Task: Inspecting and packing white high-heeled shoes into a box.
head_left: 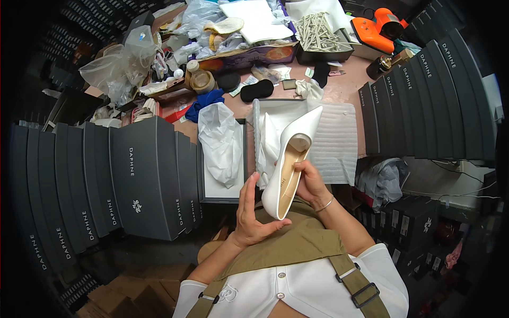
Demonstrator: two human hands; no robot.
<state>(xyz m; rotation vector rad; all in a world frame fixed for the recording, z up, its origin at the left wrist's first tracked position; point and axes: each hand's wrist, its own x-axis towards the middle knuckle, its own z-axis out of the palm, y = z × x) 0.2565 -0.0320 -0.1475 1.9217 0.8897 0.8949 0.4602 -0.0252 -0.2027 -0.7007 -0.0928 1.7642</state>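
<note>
A white pointed-toe shoe (272, 193) is held up in front of me, toe pointing away and beige insole facing up. My right hand (312, 185) grips its right side, the thumb over the rim and the other fingers hidden behind it. At the heel end, my left hand (250, 218) is open, its fingers stretched upward and its thumb by the back of the heel. Beyond the held shoe, another white shoe (269, 139) lies on white wrapping. White foam sheet (336, 139) spreads to the right of it.
On the left, an open grey box (212, 192) holds crumpled white wrapping (220, 143). Grey shoeboxes stand in rows at left (143, 180) and right (424, 100). Farther back are a jar (201, 79), black pads (256, 90), a tray of white sticks (319, 34) and an orange tool (371, 34).
</note>
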